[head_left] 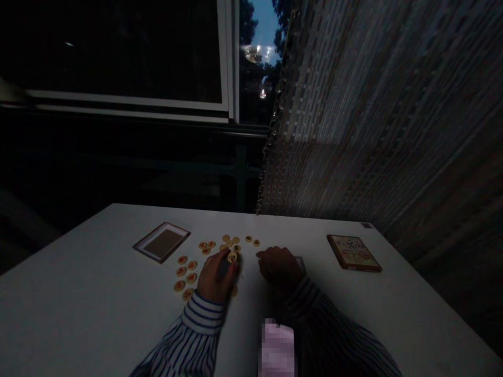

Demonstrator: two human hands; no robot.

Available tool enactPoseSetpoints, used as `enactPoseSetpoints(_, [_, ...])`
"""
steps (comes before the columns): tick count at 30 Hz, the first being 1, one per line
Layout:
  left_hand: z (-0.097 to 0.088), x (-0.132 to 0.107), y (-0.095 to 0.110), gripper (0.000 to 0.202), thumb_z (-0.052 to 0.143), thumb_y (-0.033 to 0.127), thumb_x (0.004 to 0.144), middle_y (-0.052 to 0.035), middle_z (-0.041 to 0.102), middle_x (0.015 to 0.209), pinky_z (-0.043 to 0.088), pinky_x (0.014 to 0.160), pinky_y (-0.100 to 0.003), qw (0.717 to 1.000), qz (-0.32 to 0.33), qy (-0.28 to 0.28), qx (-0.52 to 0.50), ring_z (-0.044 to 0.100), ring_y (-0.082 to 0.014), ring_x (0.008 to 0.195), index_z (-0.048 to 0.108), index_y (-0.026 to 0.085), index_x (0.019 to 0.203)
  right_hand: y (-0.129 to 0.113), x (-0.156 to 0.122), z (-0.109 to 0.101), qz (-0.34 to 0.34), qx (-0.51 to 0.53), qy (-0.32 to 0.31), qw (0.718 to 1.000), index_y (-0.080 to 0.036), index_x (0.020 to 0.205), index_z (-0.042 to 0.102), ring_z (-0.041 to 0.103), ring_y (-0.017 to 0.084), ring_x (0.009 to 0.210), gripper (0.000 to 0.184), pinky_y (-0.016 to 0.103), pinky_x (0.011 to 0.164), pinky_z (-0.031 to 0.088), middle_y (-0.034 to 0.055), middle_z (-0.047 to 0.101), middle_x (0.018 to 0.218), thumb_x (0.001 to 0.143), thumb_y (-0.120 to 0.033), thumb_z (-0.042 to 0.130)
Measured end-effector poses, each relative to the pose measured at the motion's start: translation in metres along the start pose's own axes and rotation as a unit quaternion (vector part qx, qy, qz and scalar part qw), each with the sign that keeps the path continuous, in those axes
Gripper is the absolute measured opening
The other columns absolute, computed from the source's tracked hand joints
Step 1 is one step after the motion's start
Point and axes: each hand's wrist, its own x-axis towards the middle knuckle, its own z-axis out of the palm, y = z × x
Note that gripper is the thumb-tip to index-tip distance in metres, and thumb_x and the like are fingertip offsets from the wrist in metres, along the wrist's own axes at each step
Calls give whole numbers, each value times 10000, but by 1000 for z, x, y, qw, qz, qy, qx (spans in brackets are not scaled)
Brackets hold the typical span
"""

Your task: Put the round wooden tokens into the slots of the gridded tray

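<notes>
Two hands in striped sleeves are caught in the head view, held over a white table in pretty dim light. Between the thumb and fingers of the left hand, a round wooden piece with a dark character is pinched, just above or on the tabletop, can't be told which. The right hand is curled beside it, fingers pointed toward the left one; whether anything's gripped in there can't be made out, tbh. Six red-marked pieces are laid in two rough columns left of the left hand, and three more are bunched beyond those. Past the left fingers, some blank-looking ones are scattered, with a couple of dark-marked ones nearby. Further out, an open shallow box is placed on the left, a printed box on the right. Behind the table, a stringy beaded curtain is hung beside the window.
</notes>
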Motion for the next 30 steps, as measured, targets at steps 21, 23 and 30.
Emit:
enactPoseSetpoints(21, [28, 8, 46, 326, 486, 283, 757, -94, 608, 995, 466, 801, -353, 994, -48, -85, -41, 575, -190, 906, 471, 157, 1057, 33, -8, -25, 56, 55, -18, 997, -222, 988, 563, 537, 158, 892, 260, 284, 776, 339, 29, 626, 953, 796, -287, 399])
enactPoseSetpoints(23, [32, 7, 49, 326, 482, 287, 758, -93, 606, 1002, 467, 807, -338, 992, -58, -95, -56, 575, -183, 911, 470, 155, 1057, 33, -8, -24, 52, 56, -15, 997, -225, 978, 563, 543, 156, 881, 256, 285, 781, 341, 21, 629, 947, 800, -293, 392])
enactPoseSetpoints(30, [47, -11, 50, 323, 476, 286, 762, -98, 610, 1000, 471, 809, -346, 995, -3, -91, -40, 569, -192, 926, 485, 146, 1053, 37, -11, -18, 31, 42, -46, 998, -232, 953, 576, 573, 160, 817, 263, 270, 714, 388, 25, 642, 885, 814, -294, 361])
